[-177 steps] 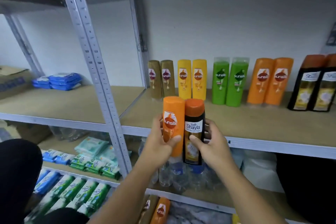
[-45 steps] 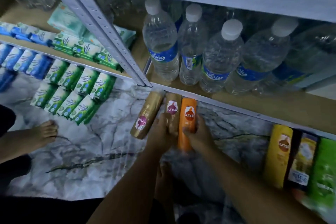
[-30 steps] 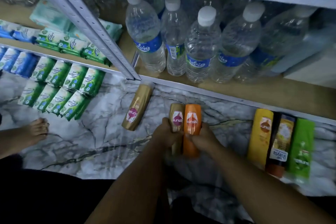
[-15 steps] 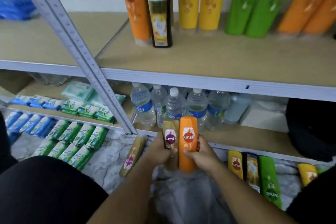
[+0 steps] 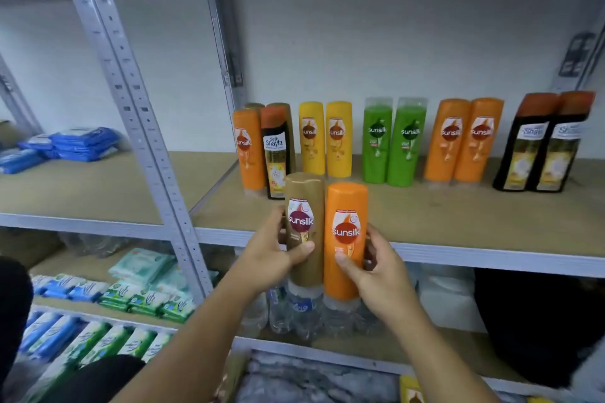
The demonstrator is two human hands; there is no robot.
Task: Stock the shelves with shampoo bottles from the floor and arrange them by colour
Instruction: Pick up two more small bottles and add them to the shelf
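Shampoo bottles are in both hands, upright and close side by side, in front of the shelf (image 5: 458, 226) edge. The left hand (image 5: 271, 262) grasps a gold bottle (image 5: 304, 226), with the thumb across its label. The right hand (image 5: 376, 275) grasps an orange bottle (image 5: 345, 239). On the shelf behind stand a mixed pair (image 5: 276, 154), a yellow pair (image 5: 324, 141), a green pair (image 5: 393, 144), an orange pair (image 5: 461, 141) and a black pair (image 5: 540, 144).

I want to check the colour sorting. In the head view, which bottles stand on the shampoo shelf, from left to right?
single orange bottle → black Shayla bottle → two yellow bottles → two green bottles → two orange bottles → two black bottles
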